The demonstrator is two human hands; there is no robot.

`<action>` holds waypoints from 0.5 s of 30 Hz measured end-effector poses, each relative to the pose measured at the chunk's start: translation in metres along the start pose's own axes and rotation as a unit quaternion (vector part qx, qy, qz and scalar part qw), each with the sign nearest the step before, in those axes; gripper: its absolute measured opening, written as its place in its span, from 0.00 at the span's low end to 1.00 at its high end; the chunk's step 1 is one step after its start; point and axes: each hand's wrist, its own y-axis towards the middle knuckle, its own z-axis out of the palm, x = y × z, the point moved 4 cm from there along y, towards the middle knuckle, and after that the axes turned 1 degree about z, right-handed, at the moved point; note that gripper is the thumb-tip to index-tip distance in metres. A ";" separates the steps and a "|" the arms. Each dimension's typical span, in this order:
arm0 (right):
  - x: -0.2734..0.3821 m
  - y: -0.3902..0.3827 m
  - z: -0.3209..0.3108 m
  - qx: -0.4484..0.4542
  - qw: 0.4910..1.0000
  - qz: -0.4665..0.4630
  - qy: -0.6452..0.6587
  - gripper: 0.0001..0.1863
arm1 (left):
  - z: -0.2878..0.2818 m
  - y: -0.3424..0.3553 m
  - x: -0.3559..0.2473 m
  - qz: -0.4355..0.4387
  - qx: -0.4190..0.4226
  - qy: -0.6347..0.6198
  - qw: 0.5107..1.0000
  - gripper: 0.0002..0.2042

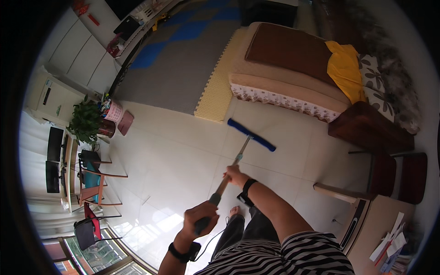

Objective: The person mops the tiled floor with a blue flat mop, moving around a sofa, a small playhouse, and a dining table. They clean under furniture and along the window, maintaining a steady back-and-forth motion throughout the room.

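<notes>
I hold a floor mop by its long pole (223, 185) with both hands. My left hand (200, 218) is closed around the dark grip at the near end. Further down the pole, my right hand (235, 176) is wrapped around it. The mop's long, narrow blue head (251, 134) lies on the pale tiled floor (165, 146), slanting from upper left to lower right. A dark band with a small box sits on each of my wrists. One bare foot (235, 211) shows beneath the pole.
A foam mat with a yellow border (213, 103) lies ahead, beside a brown-covered sofa (293, 55). On the left stand a potted plant (85, 120), a pink scale (125, 123) and chairs (94, 188). At right are dark red chairs (382, 174) and a wooden table (373, 229).
</notes>
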 end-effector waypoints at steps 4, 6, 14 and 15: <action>-0.078 -0.033 0.037 0.024 0.996 0.044 -0.067 0.24 | -0.044 -0.043 -0.038 -0.058 -0.015 0.019 0.998 0.05; -0.115 -0.052 0.056 0.059 0.993 0.056 -0.086 0.25 | -0.058 -0.062 -0.054 -0.061 -0.024 0.030 0.997 0.05; -0.182 -0.101 0.063 0.133 0.986 0.096 -0.008 0.06 | -0.080 -0.097 -0.089 -0.003 0.031 0.053 0.998 0.04; -0.183 -0.107 0.061 0.122 0.990 0.075 -0.008 0.06 | -0.080 -0.098 -0.094 0.023 0.040 0.048 0.998 0.02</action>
